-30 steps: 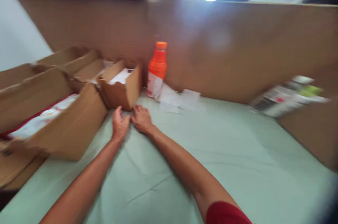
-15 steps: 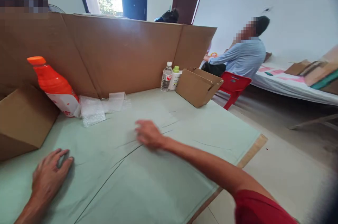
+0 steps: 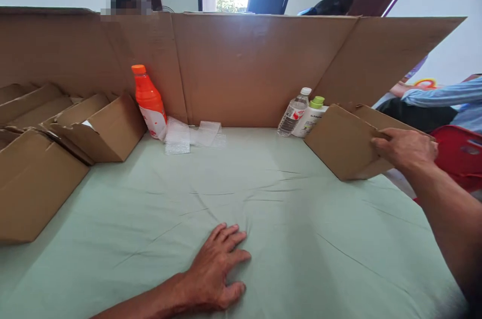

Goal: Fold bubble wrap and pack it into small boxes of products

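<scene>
1. The cardboard box [image 3: 335, 143] stands by the right edge of the worktop [image 3: 263, 208], towards the far right corner; whether it overhangs that edge is hard to tell.
2. The right hand [image 3: 408, 148] has its fingers clamped on the near end of the box's rim, though some tips are hidden. A firm pinch low on the wall would probably spare the thin rim from bending.
3. The left hand [image 3: 211, 271] lies palm down nearer the worktop's near edge, fingers apart and holding nothing — well placed to steady the box's other wall.
4. The water bottle [image 3: 293, 113] and the green-capped bottle [image 3: 309, 121] stand just beside the box at the far edge; any pull is best drawn towards the near edge first, so neither tips.
5. The worktop's covering is creased — lifting the box slightly should work better than dragging it.
6. Keep the base level and away from the right edge, beyond which the red chair [image 3: 457, 153] stands.
</scene>
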Available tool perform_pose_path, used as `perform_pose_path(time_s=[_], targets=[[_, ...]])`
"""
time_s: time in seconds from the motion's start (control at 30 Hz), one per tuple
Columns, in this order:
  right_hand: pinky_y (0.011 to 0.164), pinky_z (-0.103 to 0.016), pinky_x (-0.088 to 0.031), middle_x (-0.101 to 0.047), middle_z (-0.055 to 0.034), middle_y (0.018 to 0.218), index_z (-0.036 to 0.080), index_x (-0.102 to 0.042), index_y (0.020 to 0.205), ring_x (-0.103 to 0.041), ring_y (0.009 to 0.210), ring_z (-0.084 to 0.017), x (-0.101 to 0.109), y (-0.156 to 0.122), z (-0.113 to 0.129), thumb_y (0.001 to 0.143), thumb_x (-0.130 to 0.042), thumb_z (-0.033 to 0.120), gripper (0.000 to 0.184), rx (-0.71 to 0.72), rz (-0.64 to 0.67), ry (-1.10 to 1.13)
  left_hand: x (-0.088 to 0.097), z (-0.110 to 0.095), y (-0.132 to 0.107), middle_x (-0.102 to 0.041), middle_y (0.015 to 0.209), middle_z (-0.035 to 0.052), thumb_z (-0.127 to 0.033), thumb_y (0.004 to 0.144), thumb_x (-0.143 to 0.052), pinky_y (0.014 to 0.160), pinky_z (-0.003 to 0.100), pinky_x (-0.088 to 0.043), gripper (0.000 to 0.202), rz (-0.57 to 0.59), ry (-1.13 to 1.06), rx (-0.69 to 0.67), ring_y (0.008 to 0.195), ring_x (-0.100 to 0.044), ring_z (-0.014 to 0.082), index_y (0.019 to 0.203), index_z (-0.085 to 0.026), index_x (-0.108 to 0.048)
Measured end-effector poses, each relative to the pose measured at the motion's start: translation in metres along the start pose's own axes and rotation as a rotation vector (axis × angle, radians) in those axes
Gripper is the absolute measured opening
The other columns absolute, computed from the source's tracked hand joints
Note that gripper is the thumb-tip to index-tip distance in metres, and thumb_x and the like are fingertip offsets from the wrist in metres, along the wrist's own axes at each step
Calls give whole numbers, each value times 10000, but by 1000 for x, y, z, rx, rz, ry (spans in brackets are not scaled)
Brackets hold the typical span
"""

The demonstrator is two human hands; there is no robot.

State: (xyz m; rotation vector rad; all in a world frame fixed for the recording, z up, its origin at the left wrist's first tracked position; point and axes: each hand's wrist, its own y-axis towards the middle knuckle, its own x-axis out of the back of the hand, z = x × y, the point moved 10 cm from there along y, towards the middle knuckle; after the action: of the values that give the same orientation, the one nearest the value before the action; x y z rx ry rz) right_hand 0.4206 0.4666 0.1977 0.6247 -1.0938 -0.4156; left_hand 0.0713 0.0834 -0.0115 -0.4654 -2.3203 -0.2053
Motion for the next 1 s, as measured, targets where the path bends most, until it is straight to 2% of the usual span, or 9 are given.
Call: perform_pose_path(time_s=[0.17, 0.27, 0.37, 0.47, 0.6, 0.67, 0.77, 0.9, 1.0], targets=[[653, -434, -352, -755, -118, 710, 262, -786, 724, -690, 711, -283, -4, -46, 30, 788, -714, 375, 149, 4, 97, -92, 12, 5, -5, -626, 1416, 97, -250, 706, -701, 1228, 532, -242, 510, -45, -273, -14, 1412, -466, 319, 1216, -239, -703], [673, -446, -413, -756, -79, 754, 326, -795, 850, -672, 676, -286, 17, -102, 94, 881, -593, 465, 247, 305, 109, -11, 34, 24, -13, -679, 1316, 110, -253, 757, -635, 1138, 469, -403, 433, -159, -429, 43, 1281, -587, 280, 1184, -213, -703], [719, -463, -461, -766, -72, 803, 322, -782, 891, -691, 722, -283, 55, -165, 166, 936, -545, 468, 282, 567, 102, 148, 59, 50, -29, -651, 1342, 118, -271, 799, -592, 1116, 465, -434, 441, -312, -451, 158, 1274, -590, 274, 1230, -216, -668], [809, -450, -509, -780, -16, 831, 350, -757, 975, -715, 765, -239, 84, -216, 232, 926, -586, 333, 178, 698, 213, 311, 85, 78, -54, -593, 1409, 129, -334, 824, -608, 1126, 508, -428, 551, -486, -402, 272, 1293, -571, 294, 1363, -229, -572], [913, -474, -528, -795, -14, 911, 400, -738, 1083, -738, 933, -243, 101, -262, 295, 908, -601, 250, 268, 791, 460, 477, 107, 96, -94, -475, 1533, 142, -418, 828, -662, 1110, 541, -451, 732, -626, -326, 349, 1328, -544, 334, 1497, -255, -413], [965, -504, -515, -777, -45, 1091, 406, -714, 1183, -692, 1111, -282, 107, -268, 300, 886, -669, 316, 314, 714, 447, 539, 113, 93, -111, -449, 1559, 128, -419, 831, -677, 1114, 531, -459, 772, -642, -288, 336, 1373, -507, 348, 1526, -280, -369], [1050, -525, -478, -668, -80, 1349, 363, -690, 1263, -599, 1275, -316, 95, -267, 269, 900, -655, 415, 368, 373, 345, 663, 115, 86, -128, -506, 1514, 114, -388, 839, -685, 1112, 515, -477, 763, -632, -243, 314, 1396, -488, 354, 1530, -301, -374], [1023, -466, -529, -725, -71, 1246, 312, -731, 1193, -653, 1204, -290, 25, -302, 213, 964, -525, 453, 338, -154, 421, 808, 109, 86, -134, -540, 1481, 102, -332, 849, -677, 1109, 515, -487, 701, -595, -265, 300, 1375, -514, 344, 1502, -310, -422], [993, -465, -559, -744, -72, 1206, 315, -722, 1229, -658, 1198, -314, -24, -345, 201, 924, -547, 535, 415, -363, 580, 862, 108, 86, -130, -531, 1493, 90, -278, 844, -671, 1112, 491, -490, 690, -595, -294, 266, 1374, -518, 332, 1492, -312, -434]])
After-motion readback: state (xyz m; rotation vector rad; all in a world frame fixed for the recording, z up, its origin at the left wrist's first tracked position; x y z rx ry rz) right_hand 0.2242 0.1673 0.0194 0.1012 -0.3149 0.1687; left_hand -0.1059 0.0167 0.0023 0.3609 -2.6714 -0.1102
